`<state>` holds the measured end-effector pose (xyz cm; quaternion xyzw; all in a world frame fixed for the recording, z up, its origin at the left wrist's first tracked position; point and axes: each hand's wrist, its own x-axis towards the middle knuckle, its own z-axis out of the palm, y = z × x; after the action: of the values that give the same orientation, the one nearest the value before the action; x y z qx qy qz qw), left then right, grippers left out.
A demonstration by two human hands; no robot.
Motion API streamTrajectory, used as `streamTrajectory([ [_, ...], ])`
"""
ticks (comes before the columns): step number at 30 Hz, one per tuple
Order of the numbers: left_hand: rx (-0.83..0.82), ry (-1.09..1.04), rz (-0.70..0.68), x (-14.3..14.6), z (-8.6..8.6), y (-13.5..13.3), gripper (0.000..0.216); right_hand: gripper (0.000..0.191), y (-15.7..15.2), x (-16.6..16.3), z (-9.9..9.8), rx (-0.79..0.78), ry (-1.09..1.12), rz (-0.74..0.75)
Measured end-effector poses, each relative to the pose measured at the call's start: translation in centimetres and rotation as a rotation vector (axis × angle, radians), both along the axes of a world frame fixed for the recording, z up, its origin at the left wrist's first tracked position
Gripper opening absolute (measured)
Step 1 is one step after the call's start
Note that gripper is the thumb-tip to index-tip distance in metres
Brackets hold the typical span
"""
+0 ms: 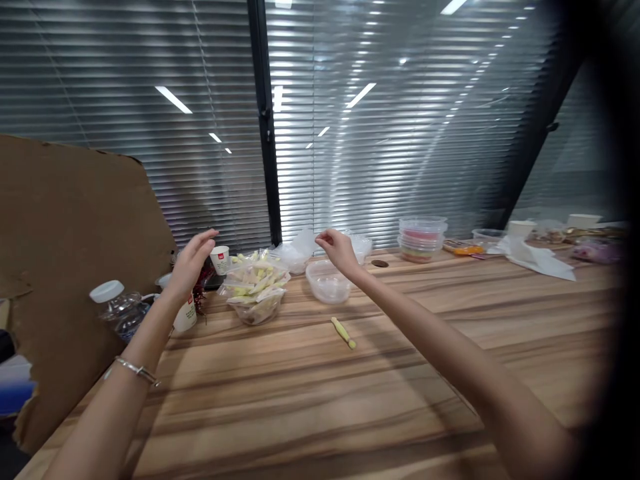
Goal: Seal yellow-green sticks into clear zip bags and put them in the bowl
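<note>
My left hand (193,260) is raised over the left side of the table with its fingers stretched out, near a paper cup (220,260) and holding nothing. In a pinch, my right hand (340,248) hovers above a clear plastic bowl (327,291). Whether anything small sits between those fingertips cannot be made out. Between the hands stands a clear container (255,312) heaped with small bags of yellowish pieces (257,279). A slim yellow-green stick-like piece (343,333) with a rounded end lies alone on the wood, nearer to me than the bowl.
A cardboard panel (75,267) stands at the left, beside a white-capped bottle (123,310) and another paper cup (186,317). Stacked clear tubs (423,238), an orange packet (463,248) and white tissue (537,259) sit at the back right of the wooden table (300,407).
</note>
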<state>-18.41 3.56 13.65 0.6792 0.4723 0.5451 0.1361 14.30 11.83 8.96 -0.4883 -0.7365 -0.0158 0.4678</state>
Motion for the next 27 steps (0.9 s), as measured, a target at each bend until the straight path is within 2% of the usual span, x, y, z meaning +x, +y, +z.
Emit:
streamTrajectory([
  [2,0.151,0.002,-0.033,0.8,1.4,-1.4,0.039,0.028,-1.3,0.6,-0.1,0.005,0.069,0.023],
  [5,0.261,-0.012,-0.072,3.0,3.2,-4.1,0.032,0.026,-3.8,1.5,-0.7,-0.056,0.259,0.116],
  [7,0.307,-0.017,-0.14,5.1,3.7,-6.0,0.032,0.024,-5.7,2.0,-1.2,-0.152,0.436,0.229],
  [9,0.27,0.068,-0.204,7.4,3.4,-7.5,0.034,0.024,-7.8,2.3,-1.7,-0.257,0.583,0.328],
  [12,0.181,0.225,-0.325,11.0,1.2,-8.7,0.045,0.023,-10.8,2.5,-2.7,-0.435,0.795,0.472],
  [15,0.131,0.303,-0.469,14.1,-2.3,-8.6,0.091,0.016,-13.3,2.2,-4.1,-0.618,1.021,0.618],
  [17,0.134,0.304,-0.511,15.5,-4.9,-8.2,0.108,0.017,-14.6,1.9,-5.4,-0.708,1.163,0.678],
  [20,0.14,0.244,-0.475,16.7,-7.8,-7.9,0.101,0.016,-16.1,1.1,-7.5,-0.847,1.28,0.764],
  [23,0.146,0.147,-0.439,17.2,-9.6,-8.2,0.085,0.021,-16.9,0.3,-9.1,-0.937,1.295,0.789],
  [25,0.149,0.08,-0.433,17.3,-10.3,-8.4,0.081,0.021,-16.8,0.2,-9.4,-0.921,1.192,0.777],
  [27,0.208,0.029,-0.417,17.3,-11.0,-8.3,0.079,0.02,-16.2,0.6,-9.5,-0.804,0.974,0.722],
])
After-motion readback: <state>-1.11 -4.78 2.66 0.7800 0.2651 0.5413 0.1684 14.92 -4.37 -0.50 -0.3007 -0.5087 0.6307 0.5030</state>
